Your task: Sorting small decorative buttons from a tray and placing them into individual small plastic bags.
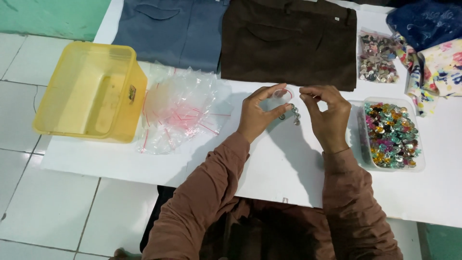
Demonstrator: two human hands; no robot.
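My left hand and my right hand are raised over the white sheet, both pinching the mouth of a small clear zip bag with a red seal strip. A few silvery gems sit in the bag's hanging bottom, between my hands. Right of my right hand stands a clear tray heaped with many-coloured gems. Brown sleeves cover both arms.
A pile of empty clear zip bags lies left of my hands, beside an empty yellow plastic tub. Grey trousers and brown trousers lie at the back. A filled bag of gems and patterned cloths sit far right.
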